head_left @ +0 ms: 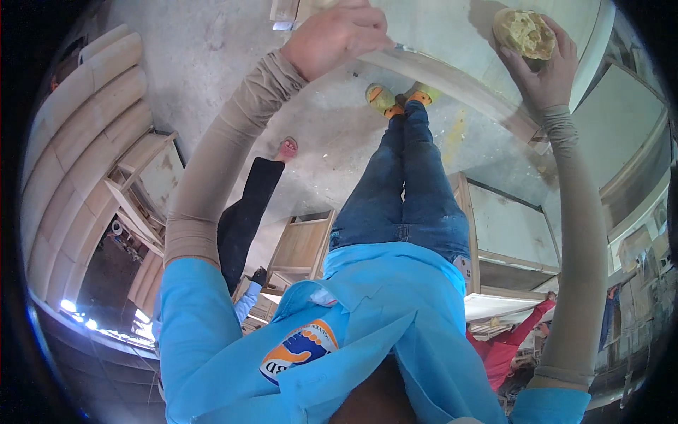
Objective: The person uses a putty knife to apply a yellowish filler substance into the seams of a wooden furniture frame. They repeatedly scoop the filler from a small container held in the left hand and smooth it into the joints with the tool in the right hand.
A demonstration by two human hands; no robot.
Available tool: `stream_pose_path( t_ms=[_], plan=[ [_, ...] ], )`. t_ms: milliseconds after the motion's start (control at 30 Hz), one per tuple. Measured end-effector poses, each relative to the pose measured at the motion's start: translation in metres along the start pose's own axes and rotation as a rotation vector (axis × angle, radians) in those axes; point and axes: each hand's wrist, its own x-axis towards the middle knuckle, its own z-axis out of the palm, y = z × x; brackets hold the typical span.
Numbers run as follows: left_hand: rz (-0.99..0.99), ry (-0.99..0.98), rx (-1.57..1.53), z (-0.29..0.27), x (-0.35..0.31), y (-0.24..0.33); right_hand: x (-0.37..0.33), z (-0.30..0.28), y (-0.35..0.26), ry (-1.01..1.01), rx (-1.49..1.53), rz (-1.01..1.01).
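Note:
My right hand (556,76) grips a round, pale tub (503,30) whose mouth is crusted with lumpy yellowish paste (530,37). It is held over a large pale panel (441,25) with a curved wooden edge (441,74). At the upper middle, my left hand (337,37) is closed, fingers pinched together beside that panel's edge. A small thin tip shows at its fingertips, but what it belongs to is too small to make out.
Curved wooden pieces (85,113) are stacked at the left. Wooden cabinet frames stand left (141,177) and right (512,226). Another person's dark-trousered leg (251,212) and sandalled foot (287,149) are to the left. A red-sleeved person (508,346) appears at lower right.

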Motion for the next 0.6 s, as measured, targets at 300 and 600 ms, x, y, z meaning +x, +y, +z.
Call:
stream_pose_path(
  t_ms=[300, 600],
  plan=[
    [0.042, 0.028, 0.011, 0.001, -0.004, -0.005, 0.002, 0.001, -0.004, 0.017, 0.008, 0.001],
    [0.028, 0.015, 0.085, -0.004, 0.007, 0.009, 0.000, 0.003, 0.001, 0.026, 0.025, -0.019]
  ],
)
